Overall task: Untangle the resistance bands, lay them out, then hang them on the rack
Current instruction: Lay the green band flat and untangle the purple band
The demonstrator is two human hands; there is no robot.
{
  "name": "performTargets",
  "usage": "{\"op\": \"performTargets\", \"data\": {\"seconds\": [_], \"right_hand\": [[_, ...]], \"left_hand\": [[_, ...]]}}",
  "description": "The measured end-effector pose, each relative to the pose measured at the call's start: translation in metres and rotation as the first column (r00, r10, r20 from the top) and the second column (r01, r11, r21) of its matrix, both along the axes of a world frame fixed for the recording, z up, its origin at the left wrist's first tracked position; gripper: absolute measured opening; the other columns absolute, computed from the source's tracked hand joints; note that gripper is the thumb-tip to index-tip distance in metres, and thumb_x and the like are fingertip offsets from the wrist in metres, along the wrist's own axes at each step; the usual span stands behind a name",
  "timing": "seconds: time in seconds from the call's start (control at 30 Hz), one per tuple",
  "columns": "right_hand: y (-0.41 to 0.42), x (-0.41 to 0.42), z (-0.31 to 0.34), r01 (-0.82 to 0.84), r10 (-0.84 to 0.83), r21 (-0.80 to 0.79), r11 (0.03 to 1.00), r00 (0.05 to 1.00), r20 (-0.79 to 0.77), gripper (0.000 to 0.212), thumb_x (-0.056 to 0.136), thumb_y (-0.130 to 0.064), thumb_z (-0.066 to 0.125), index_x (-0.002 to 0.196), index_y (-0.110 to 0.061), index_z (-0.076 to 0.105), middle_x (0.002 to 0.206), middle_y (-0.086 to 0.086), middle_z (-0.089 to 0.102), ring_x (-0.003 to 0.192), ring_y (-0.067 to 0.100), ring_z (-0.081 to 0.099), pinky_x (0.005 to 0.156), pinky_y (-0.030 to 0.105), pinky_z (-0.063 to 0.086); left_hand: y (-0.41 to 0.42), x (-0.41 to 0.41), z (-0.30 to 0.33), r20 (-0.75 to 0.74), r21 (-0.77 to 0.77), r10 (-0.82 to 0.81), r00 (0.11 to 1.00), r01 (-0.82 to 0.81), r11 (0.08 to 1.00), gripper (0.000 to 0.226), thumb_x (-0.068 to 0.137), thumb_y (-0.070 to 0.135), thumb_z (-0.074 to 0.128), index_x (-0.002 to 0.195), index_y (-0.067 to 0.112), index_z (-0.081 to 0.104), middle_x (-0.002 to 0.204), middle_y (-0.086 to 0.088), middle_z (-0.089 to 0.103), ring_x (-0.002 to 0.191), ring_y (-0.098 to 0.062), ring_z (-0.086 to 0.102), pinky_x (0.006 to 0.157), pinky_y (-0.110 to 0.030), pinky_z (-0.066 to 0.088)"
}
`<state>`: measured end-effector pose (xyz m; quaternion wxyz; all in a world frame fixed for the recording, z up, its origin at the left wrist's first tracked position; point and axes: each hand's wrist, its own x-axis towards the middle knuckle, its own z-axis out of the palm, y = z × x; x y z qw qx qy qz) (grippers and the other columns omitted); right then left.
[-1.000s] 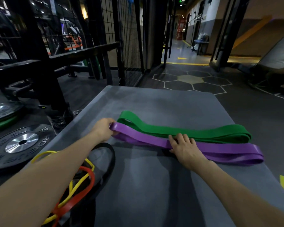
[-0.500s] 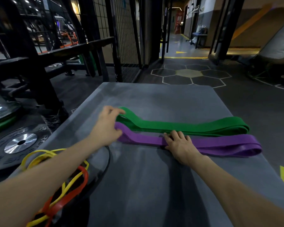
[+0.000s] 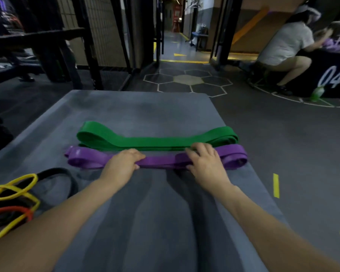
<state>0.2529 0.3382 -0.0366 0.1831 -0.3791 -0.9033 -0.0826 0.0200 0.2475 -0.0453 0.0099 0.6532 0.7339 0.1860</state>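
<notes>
holding the purple band (image 3: pixel 161 160) flat on the grey mat (image 3: pixel 137 107), your left hand (image 3: pixel 122 165) curls fingers over its middle, thumb at the near edge; your right hand (image 3: pixel 206 163) lies across it with fingers loosely bent, reaching the green band (image 3: pixel 155 140) just behind. risk: the folded layers look springy, so letting go unevenly could let a loop flip into the green band. the yellow, red and black bands (image 3: pixel 12 201) at your left remain tangled.
</notes>
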Motion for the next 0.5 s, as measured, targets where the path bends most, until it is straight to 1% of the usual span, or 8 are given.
{"op": "performTargets", "data": {"seconds": [0.1, 0.17, 0.23, 0.27, 0.33, 0.4, 0.43, 0.5], "right_hand": [[0.004, 0.043, -0.003, 0.211, -0.206, 0.016, 0.977, 0.966, -0.159, 0.056, 0.06, -0.005, 0.073, 0.115, -0.003, 0.061, 0.113, 0.021, 0.058, 0.097, 0.043, 0.054, 0.082, 0.049, 0.05], [0.007, 0.062, -0.003, 0.34, -0.345, -0.062, 0.938, 0.909, -0.232, 0.059, 0.067, -0.009, 0.072, 0.123, -0.004, 0.055, 0.122, 0.022, 0.05, 0.106, 0.045, 0.047, 0.087, 0.051, 0.045], [0.01, 0.07, -0.003, 0.409, -0.457, -0.217, 0.886, 0.847, -0.271, 0.063, 0.077, -0.02, 0.069, 0.134, -0.008, 0.044, 0.134, 0.02, 0.039, 0.118, 0.042, 0.036, 0.097, 0.049, 0.036], [0.011, 0.072, -0.004, 0.412, -0.486, -0.282, 0.867, 0.825, -0.289, 0.063, 0.081, -0.023, 0.066, 0.137, -0.01, 0.04, 0.137, 0.019, 0.035, 0.122, 0.04, 0.032, 0.1, 0.048, 0.032], [0.014, 0.076, -0.007, 0.382, -0.478, -0.314, 0.869, 0.813, -0.333, 0.059, 0.086, -0.021, 0.061, 0.139, -0.013, 0.038, 0.137, 0.016, 0.035, 0.122, 0.037, 0.032, 0.101, 0.046, 0.031], [0.018, 0.08, -0.009, 0.329, -0.436, -0.311, 0.892, 0.808, -0.396, 0.05, 0.089, -0.013, 0.054, 0.137, -0.014, 0.042, 0.13, 0.015, 0.043, 0.115, 0.035, 0.039, 0.093, 0.043, 0.038], [0.021, 0.082, -0.009, 0.314, -0.433, -0.32, 0.894, 0.789, -0.436, 0.046, 0.09, -0.008, 0.05, 0.135, -0.015, 0.046, 0.125, 0.014, 0.047, 0.111, 0.033, 0.042, 0.088, 0.041, 0.041], [0.025, 0.085, -0.01, 0.31, -0.436, -0.317, 0.896, 0.746, -0.503, 0.044, 0.089, 0.0, 0.045, 0.13, -0.013, 0.055, 0.112, 0.013, 0.052, 0.103, 0.032, 0.047, 0.077, 0.034, 0.04]], "left_hand": [[0.001, 0.001, -0.005, -0.012, 0.008, 0.019, 1.0, -0.019, 1.0, 0.043, 0.082, -0.001, 0.061, 0.124, 0.01, 0.06, 0.126, -0.006, 0.06, 0.114, -0.027, 0.054, 0.101, -0.034, 0.041], [0.0, 0.002, -0.006, -0.023, 0.0, 0.02, 1.0, -0.02, 1.0, 0.043, 0.083, -0.003, 0.06, 0.124, 0.01, 0.06, 0.123, -0.007, 0.06, 0.11, -0.027, 0.054, 0.098, -0.039, 0.044], [-0.001, 0.003, -0.005, -0.098, -0.037, 0.031, 0.995, -0.035, 0.999, 0.043, 0.086, 0.002, 0.057, 0.127, 0.014, 0.057, 0.122, -0.006, 0.058, 0.109, -0.026, 0.053, 0.094, -0.043, 0.045], [-0.002, 0.003, -0.005, -0.139, -0.054, 0.033, 0.99, -0.041, 0.998, 0.043, 0.087, 0.005, 0.056, 0.128, 0.016, 0.054, 0.122, -0.006, 0.056, 0.11, -0.026, 0.052, 0.093, -0.044, 0.046], [-0.004, 0.002, -0.003, -0.169, -0.079, 0.042, 0.985, -0.056, 0.995, 0.043, 0.09, 0.009, 0.053, 0.131, 0.019, 0.05, 0.124, -0.004, 0.055, 0.111, -0.026, 0.052, 0.093, -0.044, 0.046], [-0.004, -0.001, -0.004, -0.167, -0.088, 0.038, 0.985, -0.054, 0.995, 0.042, 0.091, 0.011, 0.052, 0.132, 0.021, 0.049, 0.125, -0.003, 0.054, 0.111, -0.025, 0.053, 0.093, -0.043, 0.046], [-0.003, -0.002, -0.002, -0.17, -0.091, 0.028, 0.985, -0.044, 0.995, 0.042, 0.092, 0.012, 0.051, 0.133, 0.022, 0.049, 0.126, -0.002, 0.054, 0.111, -0.024, 0.053, 0.094, -0.043, 0.046], [-0.002, -0.005, 0.001, -0.184, -0.106, 0.021, 0.983, -0.041, 0.994, 0.043, 0.093, 0.011, 0.048, 0.134, 0.024, 0.048, 0.128, 0.0, 0.054, 0.113, -0.023, 0.052, 0.094, -0.042, 0.045]]}}
